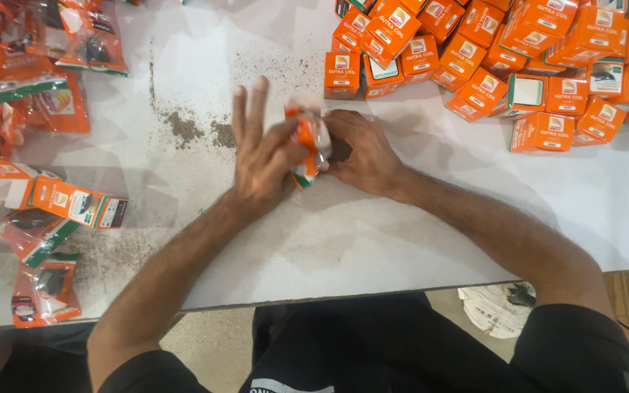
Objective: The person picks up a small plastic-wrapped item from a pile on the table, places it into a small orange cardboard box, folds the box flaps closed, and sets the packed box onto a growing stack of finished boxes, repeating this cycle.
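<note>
1. Head view, the hands: the left hand (263, 156) and the right hand (358, 149) meet in the middle of the white worktop (373, 233). Between them is one small orange and white packet (309, 138), a bit blurry. The left hand presses on its left side with the thumb, and its long fingers stick up straight. The right hand is curled around the packet's right side. So both hands are grasping the same packet, just above the worktop.

2. Head view, the right side: a big heap of small orange boxes (504, 58) lies at the top right, near the right hand but not touching it. The boxes look shut and done. There are many of them, so I think a lot of the work is finished.

3. Head view, the left side: clear orange pouches (38, 73) with something dark inside lie at the top left. More pouches (41, 291) lie at the bottom left. A long flat orange box (81, 205) lies there too, well apart from the hands. These look like they wait for their turn, so I think much work is left.

4. Head view, the middle: dark crumbs (191, 131) are spread on the worktop just behind the left hand.

5. How far along: the packet in the hands is not in a box yet. I cannot tell if it is being folded or opened
</note>
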Available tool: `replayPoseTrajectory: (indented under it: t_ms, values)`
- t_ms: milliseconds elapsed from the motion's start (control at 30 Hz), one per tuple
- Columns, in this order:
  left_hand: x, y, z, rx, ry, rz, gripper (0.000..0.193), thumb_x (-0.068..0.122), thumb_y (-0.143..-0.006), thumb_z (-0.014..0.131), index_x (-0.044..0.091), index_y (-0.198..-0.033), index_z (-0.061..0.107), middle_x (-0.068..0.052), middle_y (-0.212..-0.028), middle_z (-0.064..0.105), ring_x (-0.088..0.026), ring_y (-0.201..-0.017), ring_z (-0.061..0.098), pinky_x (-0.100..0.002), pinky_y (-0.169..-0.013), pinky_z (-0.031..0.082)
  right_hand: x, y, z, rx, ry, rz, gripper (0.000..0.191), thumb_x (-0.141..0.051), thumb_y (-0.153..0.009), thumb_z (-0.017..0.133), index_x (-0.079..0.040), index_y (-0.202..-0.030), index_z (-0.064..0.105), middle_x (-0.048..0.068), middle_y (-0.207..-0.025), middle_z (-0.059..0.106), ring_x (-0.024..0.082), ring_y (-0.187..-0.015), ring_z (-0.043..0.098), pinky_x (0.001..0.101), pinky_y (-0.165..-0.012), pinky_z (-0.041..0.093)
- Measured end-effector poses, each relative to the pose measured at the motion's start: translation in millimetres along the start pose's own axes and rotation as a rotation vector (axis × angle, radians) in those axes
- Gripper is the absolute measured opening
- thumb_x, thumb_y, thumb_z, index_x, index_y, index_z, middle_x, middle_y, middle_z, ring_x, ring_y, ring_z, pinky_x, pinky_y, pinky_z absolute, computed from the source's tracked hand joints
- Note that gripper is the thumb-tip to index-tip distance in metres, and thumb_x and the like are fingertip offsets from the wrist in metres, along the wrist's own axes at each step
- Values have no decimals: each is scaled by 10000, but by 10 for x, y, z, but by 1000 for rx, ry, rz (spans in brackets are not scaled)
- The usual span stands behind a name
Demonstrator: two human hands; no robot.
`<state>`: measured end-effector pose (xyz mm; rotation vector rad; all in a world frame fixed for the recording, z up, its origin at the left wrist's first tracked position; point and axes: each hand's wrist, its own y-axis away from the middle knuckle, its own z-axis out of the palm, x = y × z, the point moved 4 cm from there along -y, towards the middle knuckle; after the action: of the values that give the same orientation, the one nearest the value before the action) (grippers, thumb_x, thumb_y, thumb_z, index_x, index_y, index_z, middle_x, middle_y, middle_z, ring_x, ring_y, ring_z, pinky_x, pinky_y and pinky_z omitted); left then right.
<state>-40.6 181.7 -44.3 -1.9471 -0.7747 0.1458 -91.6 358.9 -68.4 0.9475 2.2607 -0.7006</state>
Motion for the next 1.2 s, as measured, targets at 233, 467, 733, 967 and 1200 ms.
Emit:
replayPoseTrajectory:
  t_ms: [233, 467, 733, 967, 1200]
  values:
    - [-28, 286, 58, -303, -32, -248, 417, 325, -998, 748, 72, -1322, 681, -175, -1423, 562, -447, -1558, 219, -742, -1255, 143, -87, 3, -63, 48, -57, -115, 570, -122, -718, 886, -2, -1200, 606, 195, -1157, 664, 418, -1126, 622, 489, -968, 504]
    - [-33, 50, -17, -309, 103, -490, 162, 149, -1023, 644, 37, -1087, 743, -362, -1626, 277, -554, -1574, 24, -658, -1294, 95, -120, 32, -37, 78, -23, -107, 628, -141, -717, 919, 7, -1247, 615, 196, -1197, 671, 418, -1180, 618, 484, -992, 513]
    - [-218, -206, 96, -432, 292, -624, 98, 72, -840, 693, -16, -883, 696, -233, -1070, 615, -457, -1383, 467, -547, -1141, 264, -185, 56, -29, 62, -8, -123, 645, -166, -743, 919, 17, -1282, 617, 193, -1219, 674, 408, -1168, 623, 484, -983, 509]
    - [-384, 186, 235, -291, 706, -993, 226, 94, -827, 714, 4, -1033, 694, -90, -985, 692, -156, -873, 667, -280, -744, 602, -192, 93, -7, 88, 39, -175, 589, -209, -763, 931, -7, -1229, 632, 178, -1185, 689, 398, -1135, 642, 480, -979, 516]
    - [-485, 210, 388, -326, 715, -1075, 188, 91, -825, 716, -34, -963, 689, -64, -858, 694, -102, -781, 639, -286, -660, 548, -211, 117, 24, 97, 56, -217, 642, -237, -759, 946, 2, -1243, 600, 188, -1143, 677, 405, -1111, 640, 500, -990, 510]
